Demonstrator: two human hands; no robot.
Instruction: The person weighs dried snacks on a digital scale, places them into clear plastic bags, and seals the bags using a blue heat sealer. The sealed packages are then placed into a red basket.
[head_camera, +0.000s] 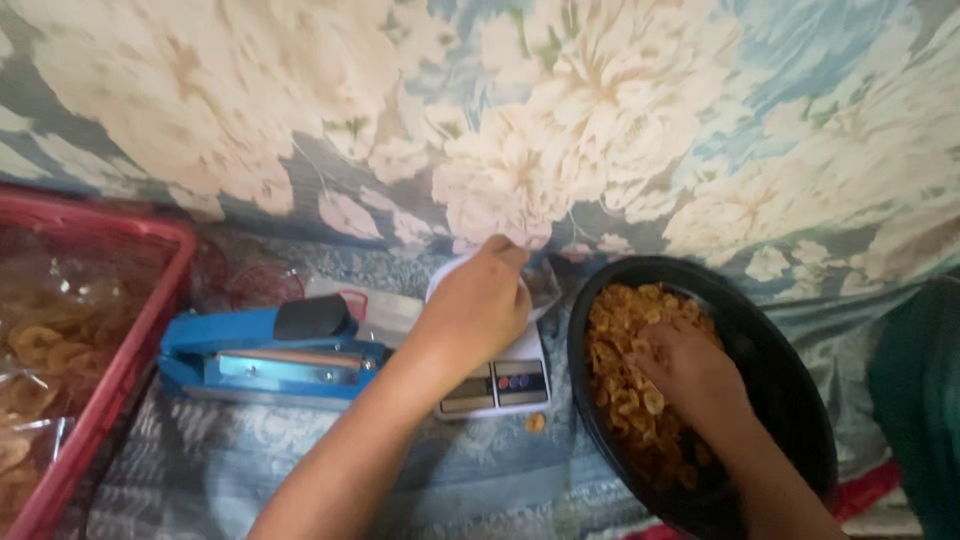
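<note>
On the white scale (497, 380), the left hand (478, 305) pinches the rim of a clear bag (540, 280) to hold it open, while just right of the scale the right hand (690, 372) sits curled in the yellow chips (625, 390) in a black bowl (790, 400); a modest scoop dropped squarely into the mouth would likely spill least. One chip (536, 422) lies below the scale. Left of the scale stands a blue sealer (270, 360), then a red crate (120, 370) of filled clear bags (45, 350) with no labels visible.
</note>
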